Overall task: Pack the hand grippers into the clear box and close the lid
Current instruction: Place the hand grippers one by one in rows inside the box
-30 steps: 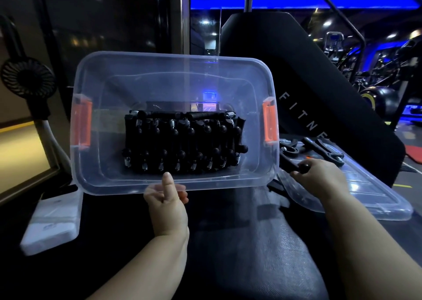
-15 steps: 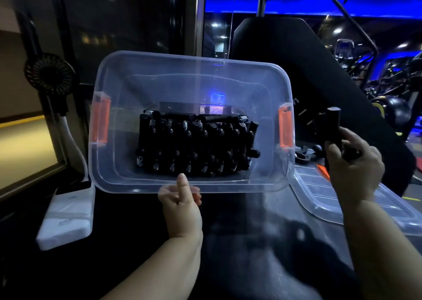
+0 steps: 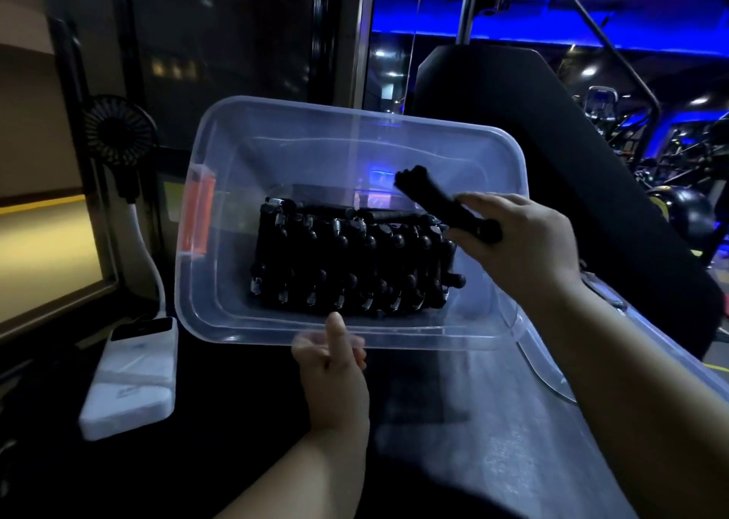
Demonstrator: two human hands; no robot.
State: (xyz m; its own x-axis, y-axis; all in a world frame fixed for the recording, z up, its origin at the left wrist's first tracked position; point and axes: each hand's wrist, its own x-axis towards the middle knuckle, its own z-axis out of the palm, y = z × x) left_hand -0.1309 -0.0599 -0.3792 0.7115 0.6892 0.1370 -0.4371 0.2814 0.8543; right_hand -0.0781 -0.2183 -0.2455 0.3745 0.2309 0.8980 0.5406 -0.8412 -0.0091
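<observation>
From my remote seat, the change was plain: half a second before, the right hand (image 3: 524, 250) had been out past the right wall above the lid (image 3: 552, 376), holding the gripper (image 3: 442, 202) upright. Now it had crossed the rim and hung over the right half of the box (image 3: 355, 118). Its fingers were curled round the gripper's handles, and the free end slanted up and left above the right end of the stack (image 3: 351, 266). The gripper was not touching the stack yet, as far as I could tell. I read that as one more piece about to go in, with the lid to follow. The left hand (image 3: 335, 376) had not shifted; its thumb lay over the near rim with the fingers curled beneath, pinching the box and tipping it toward me. The stack filled the middle of the floor. Bare floor showed along the far wall, and a narrower strip by the left wall under the orange latch (image 3: 197, 212). On the right the gap was slim and the hand was close to that wall (the right latch was hidden behind it). The lid lay just beside the box's right corner; whether they touched I could not tell. A power bank (image 3: 134, 376) sat near the left corner, apart from the box.
</observation>
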